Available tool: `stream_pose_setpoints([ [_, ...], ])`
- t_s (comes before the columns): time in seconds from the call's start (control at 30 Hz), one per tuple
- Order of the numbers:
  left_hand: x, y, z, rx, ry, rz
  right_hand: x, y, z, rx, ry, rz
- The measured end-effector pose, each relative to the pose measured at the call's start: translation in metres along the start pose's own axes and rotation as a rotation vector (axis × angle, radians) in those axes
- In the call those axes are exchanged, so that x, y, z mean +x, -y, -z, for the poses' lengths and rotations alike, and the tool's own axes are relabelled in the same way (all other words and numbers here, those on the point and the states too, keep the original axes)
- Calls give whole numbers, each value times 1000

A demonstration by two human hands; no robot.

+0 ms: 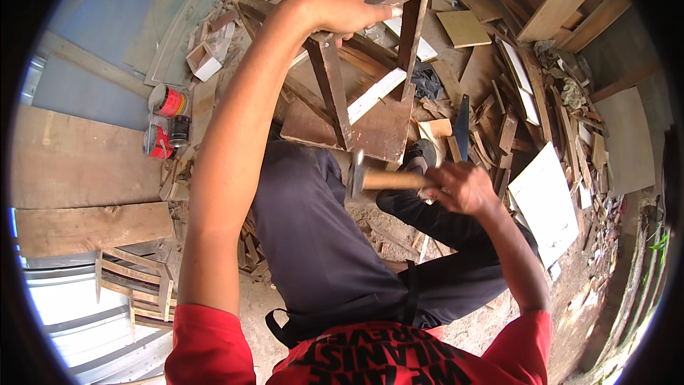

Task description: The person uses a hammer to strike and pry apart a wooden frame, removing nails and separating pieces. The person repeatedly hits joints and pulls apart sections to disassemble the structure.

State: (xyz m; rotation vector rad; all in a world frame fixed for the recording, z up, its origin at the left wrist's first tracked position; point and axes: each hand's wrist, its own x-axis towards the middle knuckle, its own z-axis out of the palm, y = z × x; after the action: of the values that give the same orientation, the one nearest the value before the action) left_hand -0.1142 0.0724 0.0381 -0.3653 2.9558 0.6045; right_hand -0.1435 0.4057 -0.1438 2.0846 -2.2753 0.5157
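Observation:
My left hand (335, 11) is closed over the top corner of a dark wooden stool frame (332, 85), its fingers partly hidden behind the wood. The frame looks tipped over, with a flat board (385, 132) at its near side and a pale strip (376, 96) running across it. In my right hand (463, 189) is a hammer (395, 180), gripped by its wooden handle. Its metal head, slightly blurred, points left, just below the near edge of the flat board.
A handsaw (463, 128) lies among scrap wood to the right, near my foot. Red paint cans (160, 139) stand at the left. A white panel (545, 207) leans at the right. Slatted wood (135, 278) lies lower left.

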Motion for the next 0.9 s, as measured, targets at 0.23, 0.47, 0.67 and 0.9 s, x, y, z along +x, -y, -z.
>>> stream_pose_setpoints([
  [0.23,3,4,0,7,8,-21,-13,-11,-7,36,-69,-89],
  [0.47,-8,-5,1,-57,13,-21,-4,-38,-26,43,-242,-391],
  [0.67,-15,-5,-4,-104,-2,-38,-19,15,-16,481,-70,-534],
  [0.9,-22,-5,-9,-81,-51,-5,37,49,1,763,-109,-667],
])
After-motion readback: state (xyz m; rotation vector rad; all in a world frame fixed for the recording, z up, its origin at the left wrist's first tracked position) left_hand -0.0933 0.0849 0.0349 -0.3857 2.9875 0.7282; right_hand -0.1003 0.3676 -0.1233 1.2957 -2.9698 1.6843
